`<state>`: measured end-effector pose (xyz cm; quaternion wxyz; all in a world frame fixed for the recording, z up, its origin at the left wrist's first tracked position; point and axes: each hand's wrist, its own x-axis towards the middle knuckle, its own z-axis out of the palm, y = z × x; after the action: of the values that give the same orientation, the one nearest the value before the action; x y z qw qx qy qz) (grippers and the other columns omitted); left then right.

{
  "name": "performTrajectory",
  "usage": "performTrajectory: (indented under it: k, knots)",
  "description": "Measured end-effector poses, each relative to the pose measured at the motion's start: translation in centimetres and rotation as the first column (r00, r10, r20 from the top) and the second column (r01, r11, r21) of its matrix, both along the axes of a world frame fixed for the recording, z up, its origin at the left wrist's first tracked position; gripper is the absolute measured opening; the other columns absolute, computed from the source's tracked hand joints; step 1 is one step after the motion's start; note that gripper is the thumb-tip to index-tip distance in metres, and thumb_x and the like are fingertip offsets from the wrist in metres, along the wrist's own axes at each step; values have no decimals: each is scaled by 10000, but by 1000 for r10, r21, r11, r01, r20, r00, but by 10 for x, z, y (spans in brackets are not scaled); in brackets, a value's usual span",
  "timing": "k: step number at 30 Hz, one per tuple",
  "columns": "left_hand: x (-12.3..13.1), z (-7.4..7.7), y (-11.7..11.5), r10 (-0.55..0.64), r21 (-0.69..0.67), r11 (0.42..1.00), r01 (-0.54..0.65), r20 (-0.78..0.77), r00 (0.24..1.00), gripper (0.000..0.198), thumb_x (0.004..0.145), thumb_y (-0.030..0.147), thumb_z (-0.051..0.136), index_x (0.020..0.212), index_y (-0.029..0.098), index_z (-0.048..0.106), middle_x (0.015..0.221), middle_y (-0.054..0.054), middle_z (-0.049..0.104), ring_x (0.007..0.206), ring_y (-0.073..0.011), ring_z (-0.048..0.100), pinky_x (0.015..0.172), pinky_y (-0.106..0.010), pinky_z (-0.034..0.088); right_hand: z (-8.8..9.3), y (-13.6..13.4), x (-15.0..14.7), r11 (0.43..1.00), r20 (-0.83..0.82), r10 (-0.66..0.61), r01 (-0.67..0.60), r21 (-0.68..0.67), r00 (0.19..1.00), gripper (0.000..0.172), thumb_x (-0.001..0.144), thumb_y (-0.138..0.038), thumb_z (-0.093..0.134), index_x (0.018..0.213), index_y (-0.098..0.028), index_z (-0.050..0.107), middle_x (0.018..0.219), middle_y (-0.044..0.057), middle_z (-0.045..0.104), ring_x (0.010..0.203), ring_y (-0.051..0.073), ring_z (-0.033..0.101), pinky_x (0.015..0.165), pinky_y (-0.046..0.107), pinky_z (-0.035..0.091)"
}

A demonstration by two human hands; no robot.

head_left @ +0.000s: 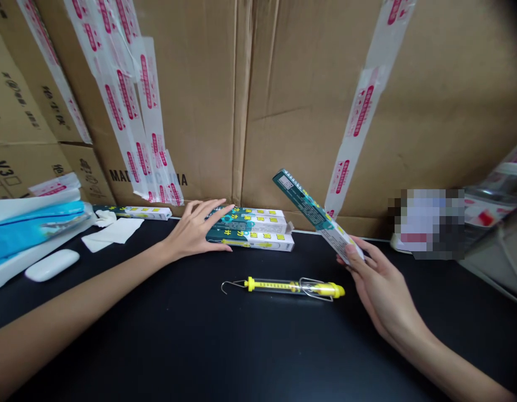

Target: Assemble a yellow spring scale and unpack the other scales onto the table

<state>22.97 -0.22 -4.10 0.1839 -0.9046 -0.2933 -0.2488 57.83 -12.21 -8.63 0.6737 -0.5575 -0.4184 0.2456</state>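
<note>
My left hand (pixel 195 228) lies flat with fingers spread on the left end of a stack of long teal and white boxes (pixel 258 230) at the back of the black table (pixel 200 335). In my right hand (pixel 373 282) I hold one such box (pixel 317 215) by its lower end, tilted up to the left, above the table. A clear spring scale with yellow ends and a wire hook (pixel 283 286) lies on the table between my hands, touched by neither.
Large taped cardboard cartons (pixel 242 84) form a wall right behind the table. At the left lie another long box (pixel 137 212), white tissue paper (pixel 114 231), a white mouse (pixel 52 264) and blue and white packaging (pixel 32 226). Plastic-wrapped goods (pixel 501 212) crowd the right edge.
</note>
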Motion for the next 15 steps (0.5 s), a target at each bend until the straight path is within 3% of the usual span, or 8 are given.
performTrajectory:
  k: [4, 9, 12, 15]
  knots:
    - [4, 3, 13, -21, 9, 1000, 22, -59, 998, 857, 821, 707, 615, 1490, 211, 416, 1416, -175, 582, 1270, -348, 548, 1097, -569, 242, -1, 8, 11, 1000, -11, -26, 26, 16, 1000, 461, 767, -528, 762, 1118, -235, 712, 1034, 62, 731, 846, 232, 681, 775, 360, 591]
    - [17, 25, 17, -65, -7, 998, 64, -147, 987, 913, 700, 812, 627, 1329, 152, 573, 1306, -200, 632, 1165, -385, 570, 1031, -554, 288, -3, 17, 20, 998, -71, -45, 48, 29, 996, 438, 752, -505, 777, 1097, -242, 715, 1045, 60, 729, 865, 231, 678, 828, 378, 592]
    - [40, 40, 19, -135, -46, 991, 128, -217, 967, 1127, 580, 905, 622, 1383, 122, 517, 1413, -228, 532, 1239, -398, 501, 1000, -472, 349, -2, 18, 19, 999, -111, -34, 38, 30, 993, 420, 747, -499, 786, 1087, -262, 717, 1031, 46, 734, 861, 221, 677, 869, 377, 584]
    - [73, 45, 21, -243, -133, 968, 214, -283, 928, 1146, 599, 891, 632, 1468, 172, 434, 1443, -182, 511, 1272, -355, 475, 1029, -425, 340, -2, 17, 17, 999, -126, -24, 30, 43, 992, 418, 750, -509, 781, 1083, -266, 711, 1050, 49, 736, 884, 224, 682, 891, 385, 580]
